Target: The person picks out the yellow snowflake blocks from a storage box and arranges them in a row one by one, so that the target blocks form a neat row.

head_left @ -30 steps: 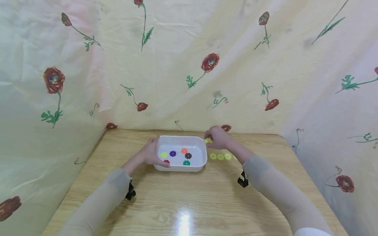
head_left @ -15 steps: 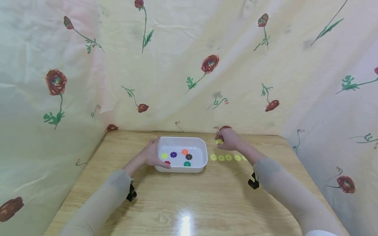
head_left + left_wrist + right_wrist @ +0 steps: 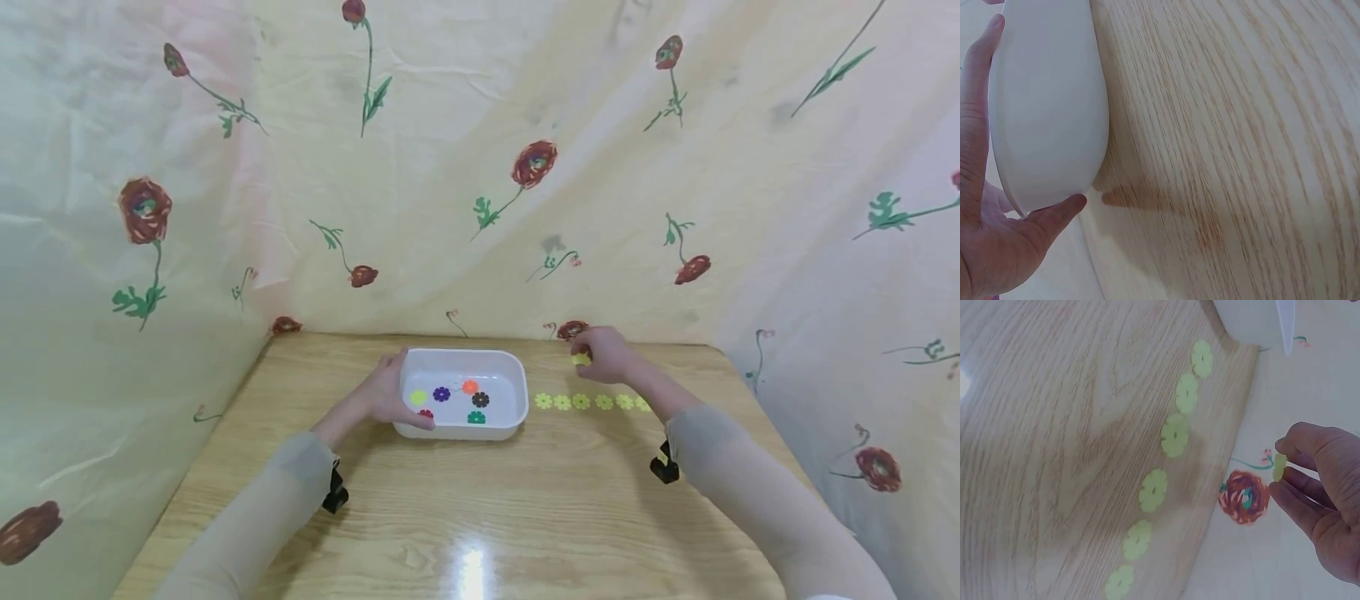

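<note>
My left hand [image 3: 382,392] grips the left end of a white plastic tub [image 3: 457,432], its thumb at the near corner and the other fingers along the end. Inside the tub lie several flower-shaped plastic discs, among them a purple disc [image 3: 441,394], an orange disc [image 3: 470,387], a dark brown disc [image 3: 481,400] and a green disc [image 3: 476,417]. My right hand [image 3: 606,357] pinches a yellow flower-shaped disc [image 3: 1279,467] between thumb and fingers, above the table. Below it, several yellow discs [image 3: 1174,435] lie flat in a row right of the tub.
The wooden table [image 3: 450,492] reaches back to a flowered cloth [image 3: 480,275], which also hangs at both sides. A black wrist camera [image 3: 664,463] sits under the right forearm, and another black camera [image 3: 335,490] is under the left.
My right hand has moved right from the tub's right rim with the yellow disc in its fingers, and more of the yellow row shows. The left hand keeps its hold.
</note>
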Demonstrator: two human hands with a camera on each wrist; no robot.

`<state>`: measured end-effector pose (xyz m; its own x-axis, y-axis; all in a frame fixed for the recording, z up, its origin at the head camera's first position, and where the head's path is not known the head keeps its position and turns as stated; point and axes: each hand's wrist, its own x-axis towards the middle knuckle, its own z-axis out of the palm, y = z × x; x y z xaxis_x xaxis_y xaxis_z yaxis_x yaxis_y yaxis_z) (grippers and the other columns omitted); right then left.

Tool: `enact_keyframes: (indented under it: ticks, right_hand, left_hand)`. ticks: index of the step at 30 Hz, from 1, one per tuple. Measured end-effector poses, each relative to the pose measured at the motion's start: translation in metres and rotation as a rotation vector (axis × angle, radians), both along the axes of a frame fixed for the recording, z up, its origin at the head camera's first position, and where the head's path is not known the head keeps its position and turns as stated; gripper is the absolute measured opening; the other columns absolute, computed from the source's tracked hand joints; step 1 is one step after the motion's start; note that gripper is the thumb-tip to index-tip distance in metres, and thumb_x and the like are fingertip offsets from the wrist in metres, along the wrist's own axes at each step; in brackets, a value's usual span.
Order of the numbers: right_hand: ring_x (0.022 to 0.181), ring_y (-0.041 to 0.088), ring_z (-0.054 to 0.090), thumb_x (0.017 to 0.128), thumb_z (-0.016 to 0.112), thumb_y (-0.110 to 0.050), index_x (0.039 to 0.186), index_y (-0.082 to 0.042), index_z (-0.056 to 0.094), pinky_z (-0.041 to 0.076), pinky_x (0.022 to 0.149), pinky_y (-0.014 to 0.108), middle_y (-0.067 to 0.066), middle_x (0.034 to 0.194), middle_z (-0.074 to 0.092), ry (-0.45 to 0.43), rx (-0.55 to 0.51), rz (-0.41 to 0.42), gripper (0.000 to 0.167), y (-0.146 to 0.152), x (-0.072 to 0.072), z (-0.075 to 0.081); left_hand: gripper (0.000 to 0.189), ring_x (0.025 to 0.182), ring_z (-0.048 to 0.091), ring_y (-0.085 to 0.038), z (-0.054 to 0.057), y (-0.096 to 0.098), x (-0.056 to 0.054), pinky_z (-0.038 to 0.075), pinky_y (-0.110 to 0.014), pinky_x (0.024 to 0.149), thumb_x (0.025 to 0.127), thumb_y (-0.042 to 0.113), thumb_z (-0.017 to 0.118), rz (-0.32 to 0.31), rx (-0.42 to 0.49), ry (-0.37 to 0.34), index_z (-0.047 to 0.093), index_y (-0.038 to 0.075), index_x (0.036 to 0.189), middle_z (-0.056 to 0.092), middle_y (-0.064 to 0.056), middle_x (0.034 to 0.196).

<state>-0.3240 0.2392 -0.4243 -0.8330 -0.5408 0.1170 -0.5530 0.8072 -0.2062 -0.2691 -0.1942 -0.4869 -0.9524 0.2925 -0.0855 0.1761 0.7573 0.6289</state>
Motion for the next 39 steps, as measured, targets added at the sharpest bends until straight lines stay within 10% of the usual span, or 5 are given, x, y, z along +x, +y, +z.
enact_keyframes:
  ticks: [39]
  right_hand:
    - [0.082, 0.028, 0.069, 0.082, 0.079, -0.007, 0.100, 0.006, 0.075, 0.060, 0.079, 0.051, 0.017, 0.090, 0.075, -0.055, -0.010, -0.139, 0.023, 0.085, 0.009, -0.016]
  left_hand:
    - [0.150, 0.133, 0.051, -0.038, 0.004, 0.001, 0.001, 0.047, -0.063, 0.118, 0.065, 0.056, 0.099, -0.007, -0.015, -0.006, 0.005, 0.006, 0.171, 0.030, -0.026, 0.165]
